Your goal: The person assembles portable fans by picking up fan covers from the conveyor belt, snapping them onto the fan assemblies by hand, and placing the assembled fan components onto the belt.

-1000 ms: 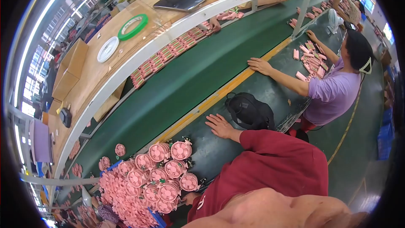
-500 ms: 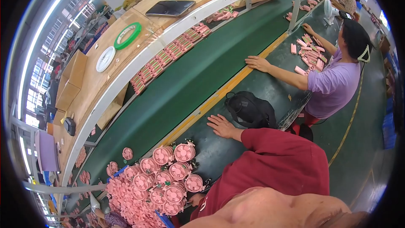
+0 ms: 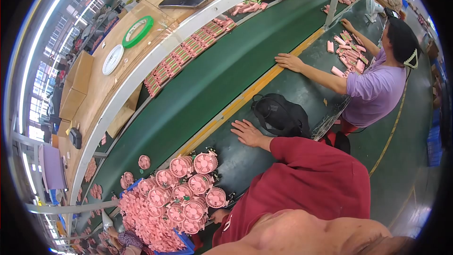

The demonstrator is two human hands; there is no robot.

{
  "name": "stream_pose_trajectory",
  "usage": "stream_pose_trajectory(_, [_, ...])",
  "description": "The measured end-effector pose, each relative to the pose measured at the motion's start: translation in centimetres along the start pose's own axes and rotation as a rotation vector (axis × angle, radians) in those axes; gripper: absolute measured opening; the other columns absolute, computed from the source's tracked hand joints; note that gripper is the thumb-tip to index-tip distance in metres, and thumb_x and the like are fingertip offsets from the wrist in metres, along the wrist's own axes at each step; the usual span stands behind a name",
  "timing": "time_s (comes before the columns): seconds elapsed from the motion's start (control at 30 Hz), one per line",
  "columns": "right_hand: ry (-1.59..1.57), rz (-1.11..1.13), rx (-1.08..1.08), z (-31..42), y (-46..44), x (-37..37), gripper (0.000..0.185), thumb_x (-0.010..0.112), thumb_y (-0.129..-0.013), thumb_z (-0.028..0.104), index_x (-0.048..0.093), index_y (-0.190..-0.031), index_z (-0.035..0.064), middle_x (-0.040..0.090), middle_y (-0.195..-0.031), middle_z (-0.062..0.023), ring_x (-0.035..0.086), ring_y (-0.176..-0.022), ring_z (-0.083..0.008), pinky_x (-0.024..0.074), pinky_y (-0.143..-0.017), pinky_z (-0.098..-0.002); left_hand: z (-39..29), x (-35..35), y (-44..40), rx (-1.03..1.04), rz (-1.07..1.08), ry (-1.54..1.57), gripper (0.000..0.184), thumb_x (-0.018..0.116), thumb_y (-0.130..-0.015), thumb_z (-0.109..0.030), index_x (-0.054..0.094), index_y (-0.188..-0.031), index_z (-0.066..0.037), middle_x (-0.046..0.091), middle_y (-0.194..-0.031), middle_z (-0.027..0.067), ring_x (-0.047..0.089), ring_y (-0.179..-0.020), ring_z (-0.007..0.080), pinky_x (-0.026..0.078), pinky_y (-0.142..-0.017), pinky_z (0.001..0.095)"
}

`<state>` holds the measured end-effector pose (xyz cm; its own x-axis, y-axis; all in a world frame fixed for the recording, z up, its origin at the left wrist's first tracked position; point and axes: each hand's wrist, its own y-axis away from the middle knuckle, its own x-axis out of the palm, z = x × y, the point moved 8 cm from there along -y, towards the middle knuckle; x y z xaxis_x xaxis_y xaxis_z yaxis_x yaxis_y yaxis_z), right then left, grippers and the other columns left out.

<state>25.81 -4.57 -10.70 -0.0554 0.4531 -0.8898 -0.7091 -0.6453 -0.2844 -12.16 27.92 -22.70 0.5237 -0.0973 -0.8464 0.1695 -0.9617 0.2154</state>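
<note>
A right hand (image 3: 247,133), red-sleeved, is laid palm down near the centre of a dark workbench (image 3: 231,167), its fingers slightly spread and nothing gripped; the flat pose appears to be one of rest or support. Just beside it, at 3 o'clock, a black bag (image 3: 281,117) is set on the bench, its long axis running from 10 to 4 o'clock and its strap loop turned toward 10, apparently placed there to leave the belt side free.

At 6 o'clock, the left hand (image 3: 219,216) is partly hidden beside the pink fan units (image 3: 193,184); whether its fingers are curled or extended, or anything is held, cannot be told. The fans are piled at 7 o'clock, beside and over loose pink parts (image 3: 146,217) in a blue crate (image 3: 186,245), seemingly grouped to save bench space. Most round grilles are faced upward, so no long axis is shown across them; wired ends are pointed mainly toward 1 and 4 o'clock.

At 2 o'clock, pink handle pieces (image 3: 351,56) are spread before a co-worker (image 3: 377,85) in lilac, seated along the green conveyor belt (image 3: 207,99).
</note>
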Motion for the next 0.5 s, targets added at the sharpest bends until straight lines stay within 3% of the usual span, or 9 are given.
stream_pose_trajectory(0.27, [-0.028,-0.015,0.034,-0.2,-0.1,0.1,0.055,0.061,-0.085,0.025,0.046,-0.136,0.0119,0.033,-0.149,-0.0117,0.025,-0.141,-0.0283,0.0171,-0.116,-0.047,-2.0,0.8,0.1,0.191,0.061,-0.102,0.054,0.031,-0.097,-0.051,0.046,-0.127,-0.009,0.06,-0.116,0.0244,0.062,-0.097,0.0421,0.048,-0.087,0.0542])
stream_pose_trajectory(0.33, [-0.049,0.065,0.078,-0.6,-0.7,1.0,0.056,0.064,-0.083,0.025,0.047,-0.135,0.0122,0.032,-0.15,-0.0108,0.026,-0.141,-0.0269,0.0188,-0.115,-0.0478,-3.6,1.2,0.6,0.288,0.099,-0.169,0.053,0.031,-0.097,-0.051,0.046,-0.127,-0.009,0.06,-0.117,0.0243,0.062,-0.097,0.042,0.048,-0.087,0.0542])
stream_pose_trajectory(0.4, [-0.259,0.419,0.223,0.2,-2.1,-1.5,0.049,0.063,-0.084,0.024,0.052,-0.13,0.0096,0.037,-0.146,-0.0129,0.034,-0.136,-0.0312,0.0287,-0.111,-0.0466,-4.9,2.3,1.8,0.388,0.152,-0.246,0.053,0.031,-0.097,-0.051,0.046,-0.127,-0.009,0.06,-0.117,0.0242,0.062,-0.097,0.0418,0.048,-0.087,0.0542])
stream_pose_trajectory(0.47, [-0.689,-0.117,0.07,-0.7,-3.7,-6.0,0.038,0.061,-0.083,0.024,0.061,-0.116,0.0058,0.057,-0.12,-0.0173,0.052,-0.117,-0.0335,0.0441,-0.097,-0.0434,-6.5,4.2,3.6,0.475,0.204,-0.3,0.053,0.031,-0.097,-0.05,0.046,-0.127,-0.01,0.06,-0.117,0.0241,0.062,-0.096,0.0417,0.049,-0.087,0.0542])
stream_pose_trajectory(0.5, [-0.673,-0.149,0.124,-2.2,-4.4,-8.0,0.035,0.061,-0.083,0.024,0.061,-0.113,0.0049,0.061,-0.112,-0.0176,0.057,-0.108,-0.0344,0.0475,-0.09,-0.0425,-7.6,5.3,4.6,0.514,0.224,-0.315,0.053,0.032,-0.097,-0.05,0.046,-0.127,-0.01,0.06,-0.117,0.024,0.062,-0.096,0.0416,0.049,-0.086,0.0542])
